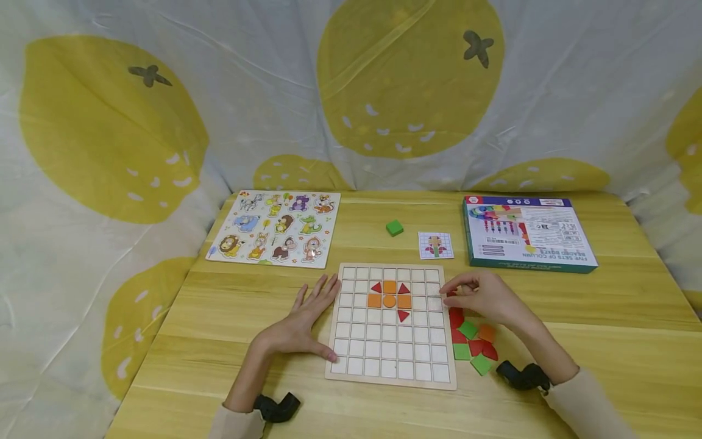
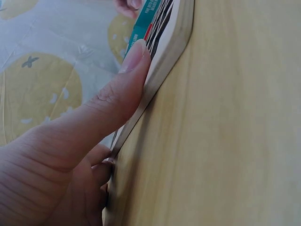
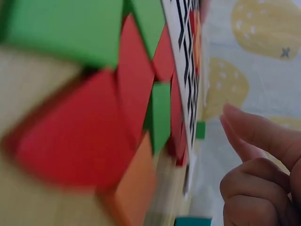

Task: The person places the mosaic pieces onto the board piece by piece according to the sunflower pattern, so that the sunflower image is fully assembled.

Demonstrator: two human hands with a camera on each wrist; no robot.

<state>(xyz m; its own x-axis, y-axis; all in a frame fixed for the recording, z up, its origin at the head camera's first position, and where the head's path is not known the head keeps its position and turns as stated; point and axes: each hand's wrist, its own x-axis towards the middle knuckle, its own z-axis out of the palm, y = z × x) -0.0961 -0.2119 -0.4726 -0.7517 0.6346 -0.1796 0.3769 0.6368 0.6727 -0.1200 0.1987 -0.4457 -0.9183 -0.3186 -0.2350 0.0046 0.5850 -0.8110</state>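
Observation:
A white gridded wooden board (image 1: 390, 368) lies in the middle of the table. On it are an orange circle (image 1: 389, 301), three orange squares (image 1: 389, 286) around it and three red triangles (image 1: 403, 316). Along the board's left edge rests my left hand (image 1: 298, 326), fingers spread and thumb touching the rim. My right hand (image 1: 482, 297) is at the board's right edge, thumb and index finger bent toward each other, the others curled. In the right wrist view no piece shows between its fingertips. Below it lie loose red pieces (image 3: 80, 136), green squares (image 1: 481, 364) and an orange piece (image 1: 486, 332).
Beyond the board are a small pattern card (image 1: 436, 245) and a lone green square (image 1: 394, 228). An animal puzzle board (image 1: 274, 229) lies at the back left, a flat box (image 1: 529, 233) at the back right. A lemon-print cloth (image 1: 263, 91) hangs behind the table.

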